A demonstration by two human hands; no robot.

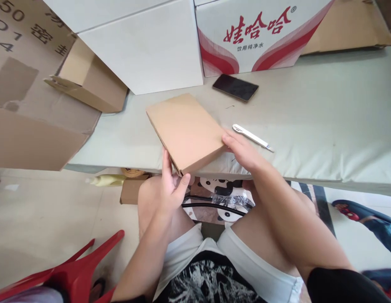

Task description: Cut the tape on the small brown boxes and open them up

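Note:
A flat brown cardboard box (pixel 187 130) lies closed between my two hands, near the front edge of the covered table. My left hand (pixel 173 183) grips its near left corner, fingers along the left side and thumb at the front. On the right, my right hand (pixel 241 147) holds the near right corner, the thumb by the top edge and other fingers partly hidden. Just beyond the right hand lies a white utility knife (pixel 252 137), its tip pointing to the lower right. A dark smartphone (pixel 235 87) rests farther back.
White cartons (pixel 145 50) and a red-and-white printed carton (pixel 246 46) line the back. At left stand a large cardboard carton (pixel 34 122) and a smaller brown box (pixel 94 80). A red plastic stool (pixel 75 273) is on the floor at lower left. A panda-print bag (pixel 228 214) sits below the table edge.

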